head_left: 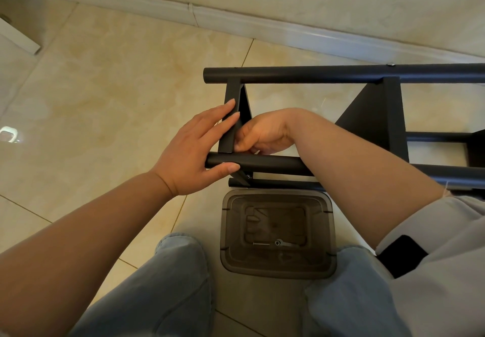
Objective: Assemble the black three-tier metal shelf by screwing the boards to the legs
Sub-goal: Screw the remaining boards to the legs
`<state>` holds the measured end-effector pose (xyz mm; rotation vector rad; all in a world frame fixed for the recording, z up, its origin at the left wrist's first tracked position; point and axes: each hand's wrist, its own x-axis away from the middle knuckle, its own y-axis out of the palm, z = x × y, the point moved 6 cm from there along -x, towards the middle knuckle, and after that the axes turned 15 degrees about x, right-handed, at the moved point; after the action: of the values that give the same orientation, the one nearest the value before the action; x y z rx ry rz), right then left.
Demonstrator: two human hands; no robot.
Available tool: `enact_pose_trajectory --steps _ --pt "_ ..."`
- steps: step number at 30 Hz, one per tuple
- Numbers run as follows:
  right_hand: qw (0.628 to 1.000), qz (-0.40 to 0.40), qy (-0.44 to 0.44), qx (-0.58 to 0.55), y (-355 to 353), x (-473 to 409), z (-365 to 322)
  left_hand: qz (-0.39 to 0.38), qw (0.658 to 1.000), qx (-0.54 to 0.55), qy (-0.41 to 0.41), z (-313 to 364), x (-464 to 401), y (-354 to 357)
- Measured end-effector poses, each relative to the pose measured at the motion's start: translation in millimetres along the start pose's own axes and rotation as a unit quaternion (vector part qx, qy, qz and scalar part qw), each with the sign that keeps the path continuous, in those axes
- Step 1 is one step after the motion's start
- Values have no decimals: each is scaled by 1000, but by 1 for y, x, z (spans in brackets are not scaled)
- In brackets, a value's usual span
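Note:
The black metal shelf lies on its side on the tiled floor, with a far leg [315,74] and a near leg [275,164] running left to right. An end board [232,116] stands between them; a second board [378,118] is further right. My left hand [194,147] lies flat against the end board with straight fingers, its thumb along the near leg. My right hand [262,134] reaches inside the frame with fingers curled at the joint of board and leg; what it holds is hidden.
A smoky translucent plastic tub [278,271] sits on the floor between my knees, with a screw [261,244] and a small wrench [286,244] in it. The wall's baseboard [236,24] runs behind the shelf. A white object [18,37] stands at far left.

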<state>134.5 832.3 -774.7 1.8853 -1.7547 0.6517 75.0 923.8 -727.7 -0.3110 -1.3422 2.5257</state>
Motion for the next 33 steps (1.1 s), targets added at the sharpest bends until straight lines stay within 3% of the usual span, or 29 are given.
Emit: enact_pose_trajectory --steps 7,10,12,14,17,21,23,29,33 --pt "1000 28 11 3 0 4 -3 -10 1000 -10 -2 1 0 -1" --pt "985 159 36 47 -12 16 -2 -26 1000 -5 -9 2 1 -1" --pt "940 316 45 121 -27 32 -3 -41 999 8 -18 2 2 -1" --pt "869 446 50 207 -37 57 -10 -56 997 23 -49 2 2 -2" --pt "780 522 87 335 -43 90 -24 -91 988 17 -121 4 2 -3" --pt "671 562 104 473 -57 120 -40 -134 978 -17 -162 10 1 -5" --pt "639 543 150 523 -68 128 -36 -149 972 -58 -170 14 1 -8" --pt "691 416 316 499 -90 153 25 -220 938 -10 -267 14 0 -18" --pt "679 425 319 506 -90 158 35 -247 926 31 -284 15 -4 -19"
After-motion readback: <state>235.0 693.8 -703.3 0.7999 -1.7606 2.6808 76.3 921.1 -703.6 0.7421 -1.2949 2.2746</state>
